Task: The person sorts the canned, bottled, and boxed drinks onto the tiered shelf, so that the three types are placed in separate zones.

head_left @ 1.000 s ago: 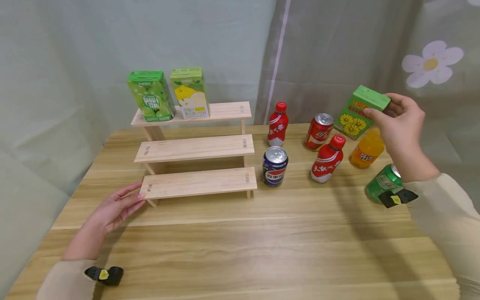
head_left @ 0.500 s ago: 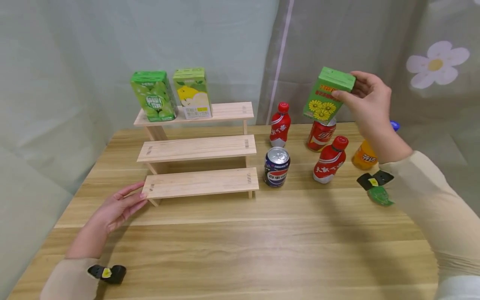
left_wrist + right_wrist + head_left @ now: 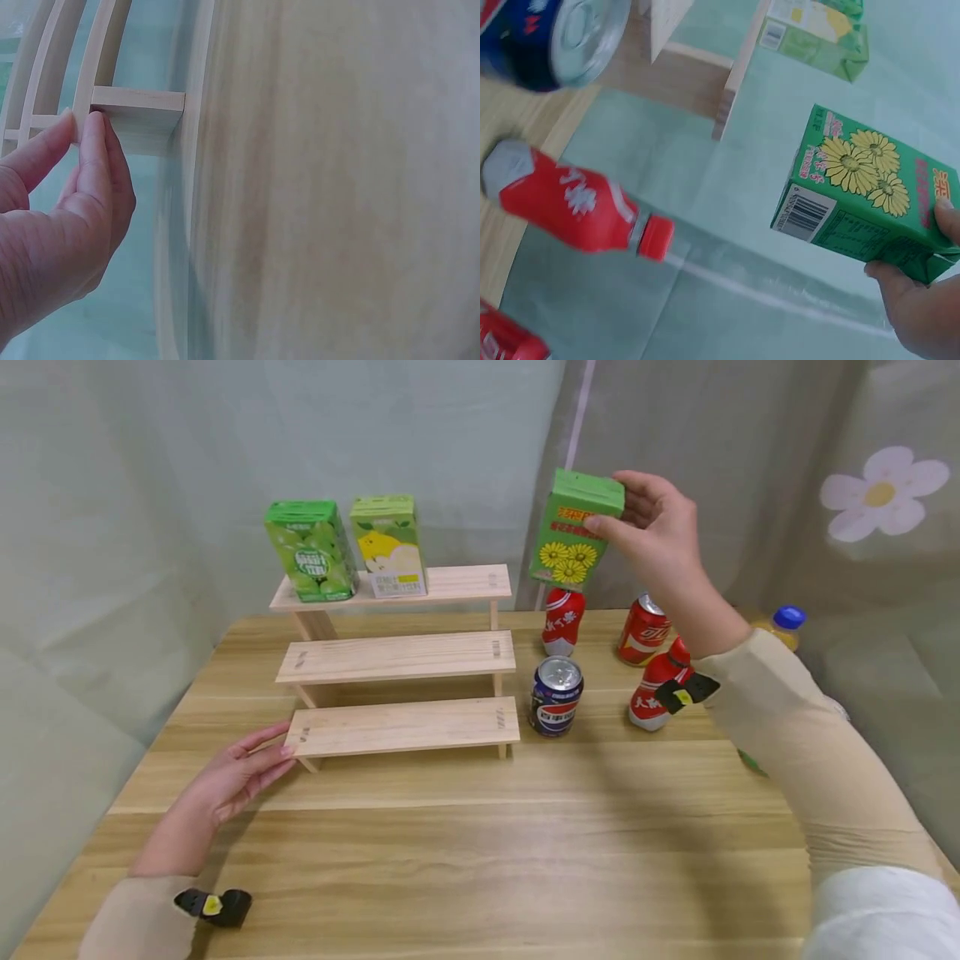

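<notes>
My right hand (image 3: 660, 531) grips a green drink carton (image 3: 576, 531) with yellow flowers near its top, holding it in the air, slightly tilted, right of the top shelf. In the right wrist view the carton (image 3: 870, 191) shows its barcode end. My left hand (image 3: 238, 774) pinches the left end of the lowest step of a three-step wooden rack (image 3: 405, 727); in the left wrist view thumb and fingers meet at the board's end. On the top step stand a green grape juice carton (image 3: 311, 552) and a yellow-green juice carton (image 3: 390, 547), side by side at the left.
Right of the rack stand a dark blue Pepsi can (image 3: 557, 697), a red bottle (image 3: 562, 620), a red can (image 3: 642, 631) and a second red bottle (image 3: 651, 697). An orange drink bottle (image 3: 786, 622) is partly behind the right forearm. A curtain (image 3: 465, 443) hangs behind the table.
My right hand has carried the flowered carton left and up, from above the orange bottle to over the rear red bottle. The left hand keeps its place on the rack.
</notes>
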A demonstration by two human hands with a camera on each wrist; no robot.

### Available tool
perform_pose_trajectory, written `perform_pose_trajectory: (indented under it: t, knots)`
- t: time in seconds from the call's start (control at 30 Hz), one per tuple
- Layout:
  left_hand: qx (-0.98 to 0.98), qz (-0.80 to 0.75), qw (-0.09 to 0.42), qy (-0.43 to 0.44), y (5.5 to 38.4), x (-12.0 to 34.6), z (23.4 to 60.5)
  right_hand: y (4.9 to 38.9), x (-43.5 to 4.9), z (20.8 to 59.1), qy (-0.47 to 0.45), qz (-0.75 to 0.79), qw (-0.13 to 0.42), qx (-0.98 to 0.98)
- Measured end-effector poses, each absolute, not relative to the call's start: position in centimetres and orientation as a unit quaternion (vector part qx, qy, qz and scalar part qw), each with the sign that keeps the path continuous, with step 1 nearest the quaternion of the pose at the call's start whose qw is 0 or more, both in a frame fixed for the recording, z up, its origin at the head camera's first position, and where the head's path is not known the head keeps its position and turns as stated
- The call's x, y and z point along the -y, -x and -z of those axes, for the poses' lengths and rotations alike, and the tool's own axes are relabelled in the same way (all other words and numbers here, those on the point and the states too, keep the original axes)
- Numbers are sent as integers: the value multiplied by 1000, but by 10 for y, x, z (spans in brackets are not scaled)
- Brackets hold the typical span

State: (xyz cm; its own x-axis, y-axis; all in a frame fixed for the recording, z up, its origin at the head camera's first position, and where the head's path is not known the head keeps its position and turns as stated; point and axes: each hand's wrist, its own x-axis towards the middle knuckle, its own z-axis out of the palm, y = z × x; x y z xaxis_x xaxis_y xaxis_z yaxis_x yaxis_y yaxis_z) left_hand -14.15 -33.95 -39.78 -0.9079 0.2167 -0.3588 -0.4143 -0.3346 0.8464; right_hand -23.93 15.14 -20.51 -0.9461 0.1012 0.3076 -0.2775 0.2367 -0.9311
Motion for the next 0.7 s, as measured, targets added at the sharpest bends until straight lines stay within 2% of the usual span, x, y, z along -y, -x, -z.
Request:
perform_pose_trajectory:
  t: [0.7]
  knots:
    - [-544,-811,193,94,141,339,395,280,-72,210,-169,-598,89,778]
